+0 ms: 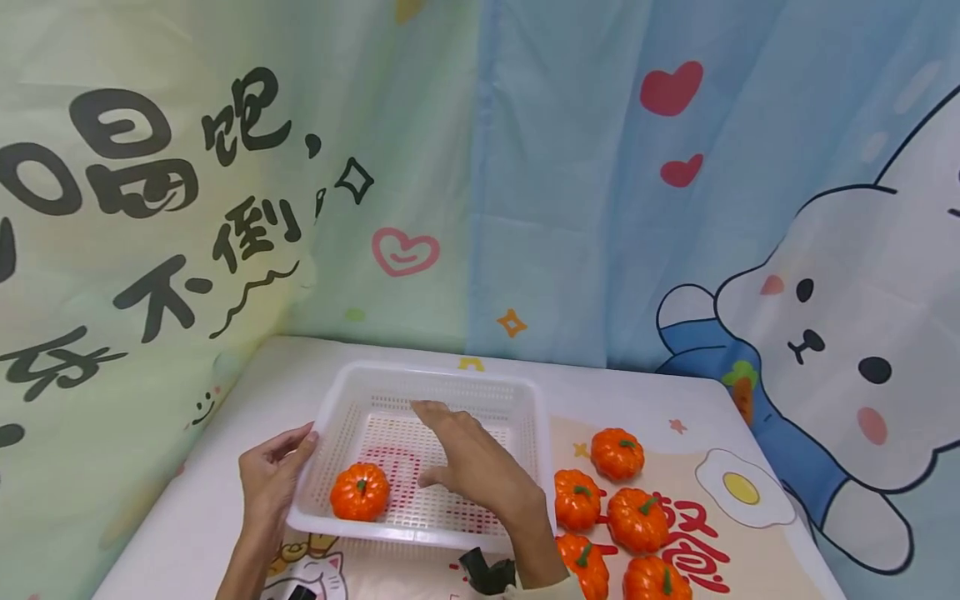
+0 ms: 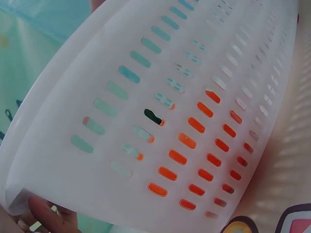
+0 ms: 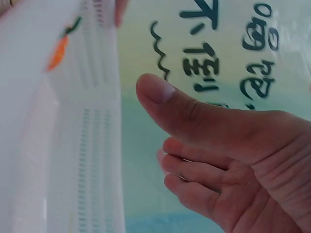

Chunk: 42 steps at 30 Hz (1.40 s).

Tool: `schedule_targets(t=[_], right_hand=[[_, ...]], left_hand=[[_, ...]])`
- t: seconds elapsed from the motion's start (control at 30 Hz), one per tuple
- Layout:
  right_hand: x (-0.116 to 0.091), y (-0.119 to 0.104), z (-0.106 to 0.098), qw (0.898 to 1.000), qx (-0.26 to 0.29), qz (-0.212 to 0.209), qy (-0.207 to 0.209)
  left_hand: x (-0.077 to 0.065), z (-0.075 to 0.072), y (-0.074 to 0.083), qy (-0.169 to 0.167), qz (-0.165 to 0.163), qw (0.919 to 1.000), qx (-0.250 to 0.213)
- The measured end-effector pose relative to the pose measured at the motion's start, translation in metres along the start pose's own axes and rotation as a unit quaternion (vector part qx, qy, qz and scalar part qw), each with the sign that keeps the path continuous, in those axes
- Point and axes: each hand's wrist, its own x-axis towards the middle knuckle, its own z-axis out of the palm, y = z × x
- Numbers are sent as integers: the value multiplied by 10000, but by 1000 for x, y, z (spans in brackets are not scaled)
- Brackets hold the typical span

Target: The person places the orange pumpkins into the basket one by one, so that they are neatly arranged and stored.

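Note:
A white plastic basket [image 1: 427, 533] with slotted walls stands on the table. Inside it, near its front left corner, lies an orange pumpkin [image 1: 360, 492] with a green stem. My left hand [image 1: 273, 475] grips the basket's left rim; in the left wrist view its fingers [image 2: 51, 217] curl at the rim's corner. Over the basket's middle my right hand [image 1: 480, 462] is held with fingers extended and nothing in it. The right wrist view shows its thumb [image 3: 189, 114] apart from the other fingers, beside the basket wall [image 3: 97, 145].
Several more orange pumpkins [image 1: 637, 520] sit on the table right of the basket, partly behind my right forearm. A printed cloth [image 1: 750, 567] covers the table. Printed curtains [image 1: 555, 183] hang behind the table and at its left.

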Motion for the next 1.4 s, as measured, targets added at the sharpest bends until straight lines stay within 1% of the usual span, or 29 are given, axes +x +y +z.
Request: schedule_targets(t=[0.13, 0.2, 0.33, 0.43, 0.57, 0.67, 0.77, 0.83, 1.0, 1.1, 1.3, 1.4], right_hand=[[-9, 7, -11, 9989, 358, 239, 186], [-13, 12, -16, 9979, 502, 290, 298], [-18, 21, -24, 9963, 568, 388, 524], [-23, 27, -28, 9947, 632, 468, 658], [-27, 35, -32, 9933, 616, 522, 825], [-32, 40, -36, 9917, 519, 727, 928], [-37, 45, -39, 9891, 546, 948, 982], [-41, 48, -41, 9867, 563, 1124, 1033], [-50, 58, -44, 9814, 578, 1372, 1214], [-56, 66, -46, 9770, 679, 1505, 1349], [-68, 85, -51, 9695, 677, 1650, 1682], [-74, 93, -55, 9663, 629, 1767, 1766]], left_hand=[[1, -1, 1, 14, -34, 10000, 43], [1, -1, 2, 20, -57, 10000, 69], [2, -2, 1, 29, -96, 9999, 111], [2, -2, 2, 44, -91, 9999, 51], [1, -3, 2, 67, -13, 10000, -34], [1, -2, 3, 80, 7, 10000, 13], [1, 0, 2, 104, -7, 9999, 98], [0, 0, 2, 112, -16, 9999, 120], [-2, 2, 0, 108, -3, 9999, 92], [-3, 2, 0, 95, 12, 9999, 61], [-1, 2, 0, 53, 64, 10000, 53], [0, 2, 1, 76, 47, 10000, 40]])
